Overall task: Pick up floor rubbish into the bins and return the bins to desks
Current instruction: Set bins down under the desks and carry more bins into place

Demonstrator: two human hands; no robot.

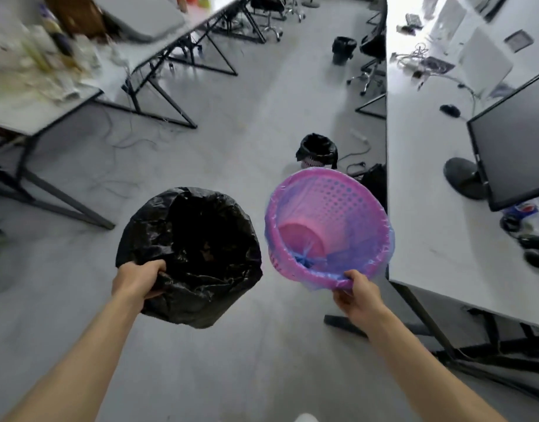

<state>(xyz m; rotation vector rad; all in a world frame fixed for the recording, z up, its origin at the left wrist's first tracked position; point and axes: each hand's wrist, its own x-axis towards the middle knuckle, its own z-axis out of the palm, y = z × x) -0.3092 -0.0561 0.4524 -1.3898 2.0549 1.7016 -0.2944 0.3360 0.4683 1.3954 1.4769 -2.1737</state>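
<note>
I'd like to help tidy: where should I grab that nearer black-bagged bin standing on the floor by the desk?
Take the floor bin by its rim, from above on the aisle side: it stands upright, mouth open upward, and the desk and cables crowd its other side. A pinch grip over the bagged rim should do.

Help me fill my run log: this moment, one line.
left hand grips black bin | right hand grips pink bin | both off floor
</note>
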